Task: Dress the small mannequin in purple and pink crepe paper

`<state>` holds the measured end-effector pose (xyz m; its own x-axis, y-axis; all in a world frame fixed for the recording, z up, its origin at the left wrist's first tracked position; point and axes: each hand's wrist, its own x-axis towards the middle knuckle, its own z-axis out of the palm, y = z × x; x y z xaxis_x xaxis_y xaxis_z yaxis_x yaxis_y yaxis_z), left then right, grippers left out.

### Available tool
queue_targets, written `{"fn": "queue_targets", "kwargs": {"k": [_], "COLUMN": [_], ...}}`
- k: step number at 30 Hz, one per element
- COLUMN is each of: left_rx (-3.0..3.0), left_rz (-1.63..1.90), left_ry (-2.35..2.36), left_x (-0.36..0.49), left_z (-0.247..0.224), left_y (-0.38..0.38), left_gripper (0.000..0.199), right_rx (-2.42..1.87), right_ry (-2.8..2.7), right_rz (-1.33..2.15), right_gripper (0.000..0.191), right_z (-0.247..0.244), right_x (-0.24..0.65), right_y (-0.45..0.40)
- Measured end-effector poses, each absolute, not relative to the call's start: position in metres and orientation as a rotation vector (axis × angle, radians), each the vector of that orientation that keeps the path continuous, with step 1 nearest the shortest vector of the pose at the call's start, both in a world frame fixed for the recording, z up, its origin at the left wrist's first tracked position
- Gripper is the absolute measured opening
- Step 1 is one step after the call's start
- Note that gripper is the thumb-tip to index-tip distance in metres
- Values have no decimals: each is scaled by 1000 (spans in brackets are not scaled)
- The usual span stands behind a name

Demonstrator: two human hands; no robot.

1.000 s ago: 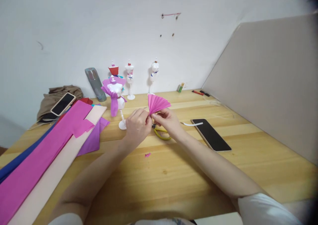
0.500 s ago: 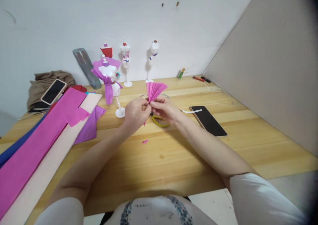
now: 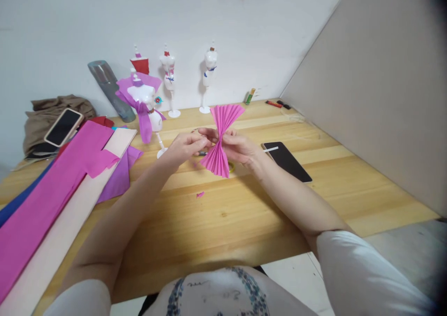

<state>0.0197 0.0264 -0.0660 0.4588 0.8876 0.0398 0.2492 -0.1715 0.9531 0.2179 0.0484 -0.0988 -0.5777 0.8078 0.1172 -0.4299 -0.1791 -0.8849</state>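
Note:
A pink pleated crepe-paper bow (image 3: pixel 223 120) stands upright between my hands, gathered at its middle and fanned out above and below. My right hand (image 3: pixel 240 147) pinches it at the narrow waist. Close against its left side, my left hand (image 3: pixel 190 147) is closed, thumb and fingers pressed together and fingertips near the waist. A faint pink blur hangs under the left hand; what its fingers hold is hidden. Behind the bow's lower fan, a yellow ring-shaped thing (image 3: pixel 231 167) partly shows. A small pink scrap (image 3: pixel 200 195) lies on the wooden table (image 3: pixel 223 232).
Small white mannequins (image 3: pixel 210 61) stand along the wall; the nearest (image 3: pixel 142 95) wears purple paper. Left lie pink paper (image 3: pixel 66 167), cream paper (image 3: pixel 75 209), a phone (image 3: pixel 64 127), brown cloth (image 3: pixel 75 104) and a grey bottle (image 3: pixel 111 92). A dark tablet or phone (image 3: pixel 288 161) lies right.
The bow has turned so both fans show, where before mainly the upper one did. My left hand has moved slightly away from the waist. The view has shifted a little.

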Motion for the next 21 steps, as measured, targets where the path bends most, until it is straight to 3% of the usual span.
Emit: {"fn": "queue_targets", "kwargs": {"k": [8,21], "left_rx": [1720,1378], "left_rz": [751,746], "left_ry": [870,738], "left_x": [18,36], "left_z": [-74,-88], "left_y": [29,21], "left_gripper": [37,51], "right_rx": [-587,-574], "right_ry": [-1298,-1289], "right_rz": [1847,1896], "right_gripper": [42,32], "right_z": [-99,-102], "right_x": [215,211], "right_y": [44,43]}}
